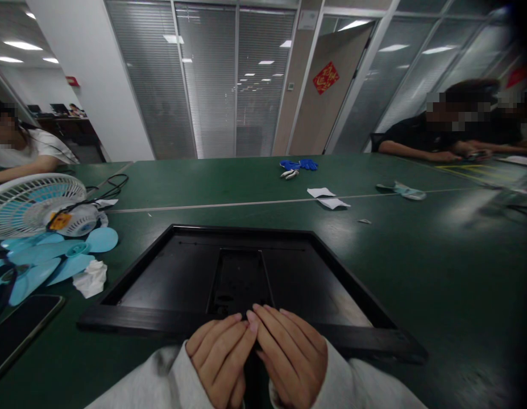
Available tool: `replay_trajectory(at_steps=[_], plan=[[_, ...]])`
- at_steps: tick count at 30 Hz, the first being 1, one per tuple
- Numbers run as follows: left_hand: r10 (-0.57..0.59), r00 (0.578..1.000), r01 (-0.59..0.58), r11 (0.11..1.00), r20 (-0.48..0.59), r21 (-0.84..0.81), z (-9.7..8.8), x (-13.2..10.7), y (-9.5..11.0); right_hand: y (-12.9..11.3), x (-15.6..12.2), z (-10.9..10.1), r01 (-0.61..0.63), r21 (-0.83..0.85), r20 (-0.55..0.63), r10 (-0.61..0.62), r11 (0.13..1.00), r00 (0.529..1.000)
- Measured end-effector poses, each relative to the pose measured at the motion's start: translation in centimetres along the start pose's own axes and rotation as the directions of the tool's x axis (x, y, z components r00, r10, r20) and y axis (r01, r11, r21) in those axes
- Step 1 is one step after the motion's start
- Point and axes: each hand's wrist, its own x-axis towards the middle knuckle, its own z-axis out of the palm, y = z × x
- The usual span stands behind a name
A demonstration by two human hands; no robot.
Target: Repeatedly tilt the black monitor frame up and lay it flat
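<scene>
A black rectangular panel (161, 278) with a raised rim lies on the green table in front of me. A rectangular recess (241, 278) is set in its middle. Over the panel's near rim rests my left hand (223, 355), its fingers stretched out side by side. My right hand (291, 355) lies beside it in the same way, and the fingertips of both meet near the rim's middle. Nothing shows held in either hand. The palms and most of the thumbs are hidden.
On the left are a white fan (71, 213), light-blue fan blades (54, 253), crumpled tissue (90, 278) and a phone (24, 332). Farther back lie blue gloves (299, 165), white paper (329, 199) and a pale-green strip-like item (403, 190). People sit at left and right.
</scene>
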Motion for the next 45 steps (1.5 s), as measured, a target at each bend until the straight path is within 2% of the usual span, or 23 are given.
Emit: replay_trajectory(at_steps=[25,34,45], plan=[[0.000,1.000,0.000,1.000,-0.009,0.009,-0.06,0.08,0.11,0.09,-0.74,0.32,0.001,-0.007,0.025,-0.001,1.000,1.000],[-0.004,1.000,0.004,1.000,-0.007,0.014,-0.03,0.07,0.12,-0.09,-0.18,0.21,-0.007,-0.005,-0.010,0.007,1.000,1.000],[-0.021,1.000,0.021,1.000,0.000,0.014,-0.06,0.12,0.23,-0.04,-0.29,0.04,-0.004,0.006,0.016,0.003,1.000,1.000]])
